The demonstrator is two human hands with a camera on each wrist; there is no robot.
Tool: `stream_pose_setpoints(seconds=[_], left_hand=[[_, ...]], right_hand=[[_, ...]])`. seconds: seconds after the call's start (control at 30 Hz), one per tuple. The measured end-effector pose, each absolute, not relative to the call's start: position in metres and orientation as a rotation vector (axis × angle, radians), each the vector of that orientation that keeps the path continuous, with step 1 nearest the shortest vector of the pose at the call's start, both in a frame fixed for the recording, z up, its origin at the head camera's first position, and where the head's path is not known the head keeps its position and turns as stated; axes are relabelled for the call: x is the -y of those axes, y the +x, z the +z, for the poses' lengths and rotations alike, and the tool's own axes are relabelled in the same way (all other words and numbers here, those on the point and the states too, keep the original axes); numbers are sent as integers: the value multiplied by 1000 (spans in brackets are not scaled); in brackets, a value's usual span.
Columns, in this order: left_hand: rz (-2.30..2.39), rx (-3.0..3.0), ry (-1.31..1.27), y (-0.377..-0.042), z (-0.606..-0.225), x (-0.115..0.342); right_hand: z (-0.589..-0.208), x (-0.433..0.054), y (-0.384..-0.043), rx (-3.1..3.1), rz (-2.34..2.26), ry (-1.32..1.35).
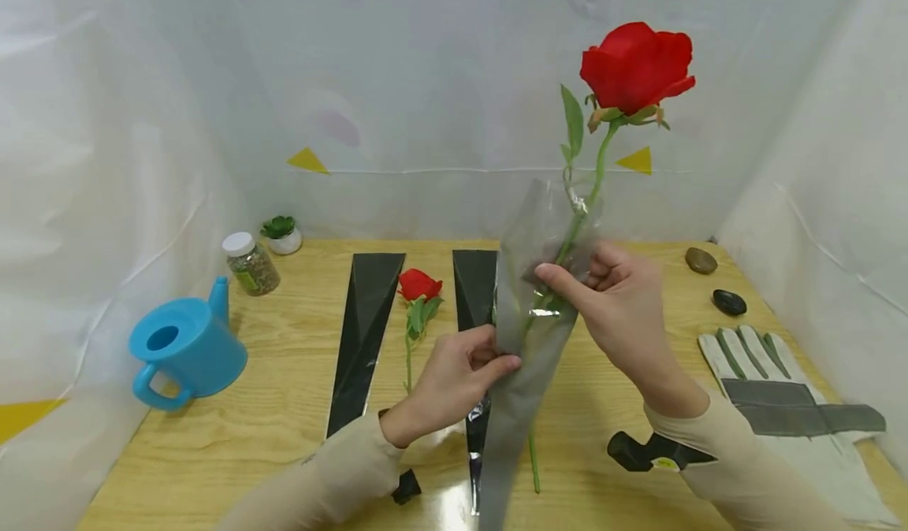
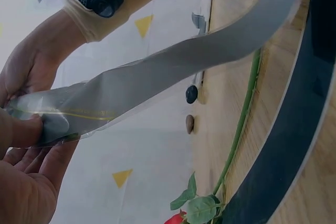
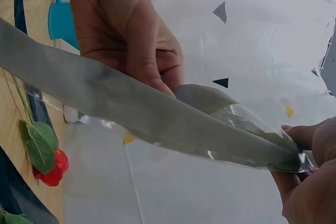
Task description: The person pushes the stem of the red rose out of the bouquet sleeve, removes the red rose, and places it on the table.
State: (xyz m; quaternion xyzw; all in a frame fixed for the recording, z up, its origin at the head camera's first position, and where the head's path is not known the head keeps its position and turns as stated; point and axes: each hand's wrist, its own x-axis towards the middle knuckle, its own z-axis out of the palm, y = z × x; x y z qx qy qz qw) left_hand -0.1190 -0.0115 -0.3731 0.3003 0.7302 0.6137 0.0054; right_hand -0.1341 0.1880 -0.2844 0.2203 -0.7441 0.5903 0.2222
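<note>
A long-stemmed red rose [image 1: 637, 70] stands upright, its stem inside a grey sleeve with a clear front [image 1: 528, 393]; bloom and upper leaves rise above the opening. My right hand [image 1: 627, 314] pinches the sleeve's upper right side, thumb across the clear film and stem. Lower on the left, my left hand [image 1: 457, 377] pinches the sleeve's edge between thumb and fingers. A second red rose [image 1: 420, 284] lies between two dark folded sleeves [image 1: 362, 310]. Behind the raised sleeve, another green stem [image 1: 534, 460] lies on the table; its leaves [image 2: 202, 211] show in the left wrist view.
On the left are a blue watering can [image 1: 195, 350], a white-lidded jar [image 1: 253, 265] and a small potted succulent [image 1: 282, 235]. A brown stone [image 1: 701, 260], a black stone [image 1: 729, 302] and a work glove [image 1: 773, 405] lie at the right. White sheeting [image 1: 426, 82] surrounds the table.
</note>
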Motion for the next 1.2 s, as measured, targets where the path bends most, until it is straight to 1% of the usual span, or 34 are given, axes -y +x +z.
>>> stream_pose_setpoints(seconds=[0.17,0.33,0.7,1.0,1.2], left_hand=[[1986,-2248,938,-118,-372,10],[2072,-2212,918,-118,-373,10],[2165,-2206,897,-120,-369,10],[2167,-2185,964,-122,-363,10],[2116,-2140,988,-121,-365,13]], right_hand=[[-290,-179,-132,1996,1721,659],[-298,-176,-132,1978,1789,638],[-313,-166,-132,2024,1818,661],[-309,-170,-131,2074,1829,685],[-305,-174,-133,2060,1889,577]])
